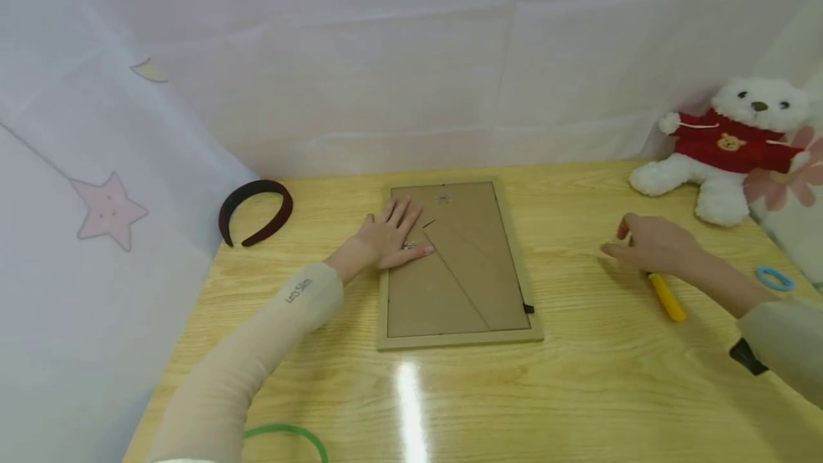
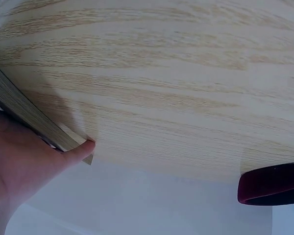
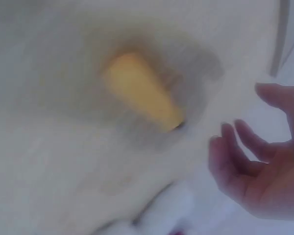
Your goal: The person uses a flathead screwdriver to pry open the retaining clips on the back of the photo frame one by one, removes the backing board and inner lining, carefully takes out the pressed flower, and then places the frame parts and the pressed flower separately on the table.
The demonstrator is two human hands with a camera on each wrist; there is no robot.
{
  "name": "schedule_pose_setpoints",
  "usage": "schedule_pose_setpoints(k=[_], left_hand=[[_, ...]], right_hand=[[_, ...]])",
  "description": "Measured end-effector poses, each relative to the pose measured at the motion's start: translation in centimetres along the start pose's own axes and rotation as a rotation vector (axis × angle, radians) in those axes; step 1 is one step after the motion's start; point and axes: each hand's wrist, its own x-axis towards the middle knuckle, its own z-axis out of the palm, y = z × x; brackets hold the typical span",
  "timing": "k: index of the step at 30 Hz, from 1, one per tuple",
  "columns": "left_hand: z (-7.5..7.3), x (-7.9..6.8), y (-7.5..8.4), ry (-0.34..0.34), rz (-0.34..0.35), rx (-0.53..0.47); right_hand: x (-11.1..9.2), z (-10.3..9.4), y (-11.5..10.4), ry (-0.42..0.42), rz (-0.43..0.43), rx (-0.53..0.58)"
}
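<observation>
A wooden picture frame (image 1: 472, 256) lies with its brown backing board up on the table. My left hand (image 1: 388, 240) rests flat on the upper left of that board, fingers spread. In the left wrist view, a fingertip of the left hand (image 2: 27, 164) reaches past the edge of the frame (image 2: 27, 110). Over at the right, my right hand (image 1: 652, 243) hovers near a yellow-handled tool (image 1: 667, 299), its fingers loosely bent and holding nothing. The right wrist view shows a gap between the right hand (image 3: 259, 166) and the blurred yellow handle (image 3: 142, 90); the tool's far end is hidden.
A dark red headband (image 1: 280, 214) lies at the back left of the table (image 1: 321, 391). A white teddy bear (image 1: 714, 145) in a red sweater sits at the back right. Near the right edge is a blue ring (image 1: 779, 286). A green curved band (image 1: 289, 428) shows at the front.
</observation>
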Motion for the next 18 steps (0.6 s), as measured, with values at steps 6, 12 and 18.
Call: schedule_pose_setpoints(k=[6, 12, 18], left_hand=[[0.1, 0.1, -0.1, -0.015, -0.005, 0.003], [0.0, -0.1, -0.1, -0.017, -0.005, 0.003], [0.1, 0.5, -0.2, -0.033, -0.012, 0.016]], right_hand=[[5.1, 2.2, -8.2, 0.092, -0.187, 0.091], [9.0, 5.4, -16.3, 0.090, -0.276, 0.076], [10.5, 7.2, -20.4, 0.082, -0.259, -0.073]])
